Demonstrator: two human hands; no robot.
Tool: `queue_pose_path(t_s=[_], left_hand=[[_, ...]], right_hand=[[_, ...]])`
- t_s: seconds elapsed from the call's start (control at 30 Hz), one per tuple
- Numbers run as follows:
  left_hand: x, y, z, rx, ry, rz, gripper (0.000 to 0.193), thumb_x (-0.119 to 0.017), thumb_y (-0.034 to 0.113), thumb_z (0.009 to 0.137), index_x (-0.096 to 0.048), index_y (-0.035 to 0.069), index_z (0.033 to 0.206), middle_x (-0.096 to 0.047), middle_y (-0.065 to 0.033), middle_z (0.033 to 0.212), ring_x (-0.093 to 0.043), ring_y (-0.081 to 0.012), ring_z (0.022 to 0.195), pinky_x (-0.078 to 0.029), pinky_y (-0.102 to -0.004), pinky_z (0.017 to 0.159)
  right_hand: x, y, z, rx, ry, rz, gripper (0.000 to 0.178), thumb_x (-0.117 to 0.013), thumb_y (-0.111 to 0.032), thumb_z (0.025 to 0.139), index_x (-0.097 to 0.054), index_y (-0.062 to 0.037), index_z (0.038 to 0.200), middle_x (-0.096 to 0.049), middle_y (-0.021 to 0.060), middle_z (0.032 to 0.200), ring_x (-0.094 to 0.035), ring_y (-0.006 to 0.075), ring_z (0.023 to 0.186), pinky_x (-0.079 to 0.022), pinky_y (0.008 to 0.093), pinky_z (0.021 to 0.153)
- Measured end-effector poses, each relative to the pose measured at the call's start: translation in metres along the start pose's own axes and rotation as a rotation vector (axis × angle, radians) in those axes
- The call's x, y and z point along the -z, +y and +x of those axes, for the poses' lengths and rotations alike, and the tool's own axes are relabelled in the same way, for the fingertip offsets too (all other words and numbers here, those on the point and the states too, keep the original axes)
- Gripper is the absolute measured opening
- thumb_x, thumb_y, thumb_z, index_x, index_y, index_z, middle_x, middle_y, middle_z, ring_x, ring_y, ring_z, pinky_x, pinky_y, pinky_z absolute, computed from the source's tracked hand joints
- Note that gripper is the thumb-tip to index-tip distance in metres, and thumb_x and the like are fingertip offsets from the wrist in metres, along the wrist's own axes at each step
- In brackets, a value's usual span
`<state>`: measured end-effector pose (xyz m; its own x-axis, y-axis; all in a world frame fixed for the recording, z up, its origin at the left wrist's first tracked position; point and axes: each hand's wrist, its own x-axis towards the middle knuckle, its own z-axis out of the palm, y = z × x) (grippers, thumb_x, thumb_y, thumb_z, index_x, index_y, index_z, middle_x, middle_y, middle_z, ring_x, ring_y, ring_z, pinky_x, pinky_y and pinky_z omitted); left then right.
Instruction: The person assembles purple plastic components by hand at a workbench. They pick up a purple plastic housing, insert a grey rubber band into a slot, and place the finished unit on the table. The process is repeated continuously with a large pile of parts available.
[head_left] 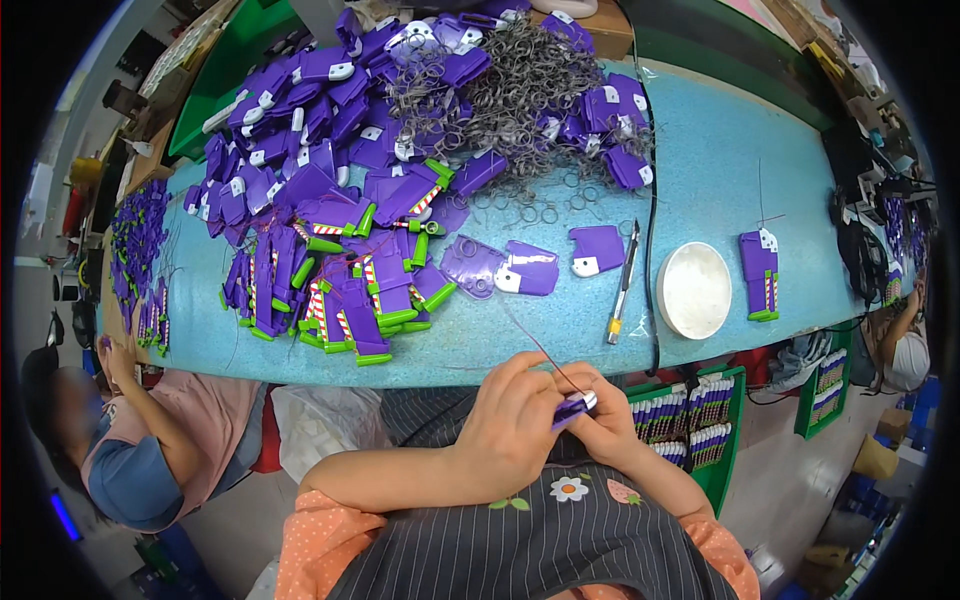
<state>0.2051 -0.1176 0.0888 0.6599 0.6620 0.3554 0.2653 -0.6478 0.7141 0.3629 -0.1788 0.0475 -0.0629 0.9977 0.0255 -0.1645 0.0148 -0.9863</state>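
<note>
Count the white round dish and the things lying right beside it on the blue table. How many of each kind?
White round dish: 1
Cutter knife with a yellow end: 1
Black cable: 1
Purple toy part with a green end: 1
Total: 4

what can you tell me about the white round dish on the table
The white round dish is a shallow, plain bowl or lid with a low raised rim, looking like plastic or ceramic; which one cannot be told. It looks empty and lies flat on the blue-green table, near the front edge, on the person's right. A black cable runs down just to its left, with a utility knife beyond that, and a purple toy part lies to its right. Neither hand touches it.
</note>
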Motion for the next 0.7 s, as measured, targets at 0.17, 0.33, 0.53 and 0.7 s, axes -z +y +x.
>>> queue_pose_path(t_s=[0.17,0.33,0.53,0.7], left_hand=[[0.020,0.014,0.013,-0.026,-0.197,0.113,0.049,-0.073,0.012,0.066,-0.048,-0.004,0.105,-0.048,-0.0199,0.102,-0.050,-0.0411,0.103,-0.041,-0.0466,0.088],[0.066,-0.010,0.049,0.070,-0.255,0.225,0.050,-0.072,0.020,0.070,-0.048,-0.005,0.105,-0.051,-0.0222,0.102,-0.050,-0.0384,0.100,-0.042,-0.0423,0.085],[0.070,-0.099,0.134,0.018,-0.215,0.833,0.016,-0.066,0.012,0.072,-0.057,-0.001,0.078,-0.056,-0.0153,0.080,-0.055,-0.0317,0.079,-0.047,-0.0402,0.069],[0.058,-0.109,0.143,0.101,-0.124,0.806,0.014,-0.061,0.013,0.076,-0.061,0.000,0.071,-0.056,-0.0145,0.082,-0.058,-0.0312,0.078,-0.049,-0.0404,0.069]], right_hand=[[-0.002,0.007,-0.011,-0.011,0.041,0.429,0.024,-0.054,0.001,0.087,-0.047,-0.0013,0.110,-0.051,0.0104,0.107,-0.051,0.0163,0.099,-0.041,0.0298,0.087],[0.026,-0.032,-0.014,0.106,0.160,-0.009,0.023,-0.055,0.000,0.082,-0.050,-0.0026,0.105,-0.058,0.0122,0.095,-0.054,0.0168,0.083,-0.044,0.0305,0.075],[0.132,-0.111,-0.010,0.302,1.053,-0.434,0.013,-0.052,-0.003,0.090,-0.053,0.0007,0.102,-0.058,0.0045,0.091,-0.055,0.0081,0.076,-0.043,0.0202,0.069],[0.204,-0.092,0.020,0.135,0.995,-0.842,0.016,-0.068,-0.013,0.081,-0.059,-0.0006,0.087,-0.058,0.0008,0.075,-0.051,0.0064,0.066,-0.039,0.0194,0.058]])
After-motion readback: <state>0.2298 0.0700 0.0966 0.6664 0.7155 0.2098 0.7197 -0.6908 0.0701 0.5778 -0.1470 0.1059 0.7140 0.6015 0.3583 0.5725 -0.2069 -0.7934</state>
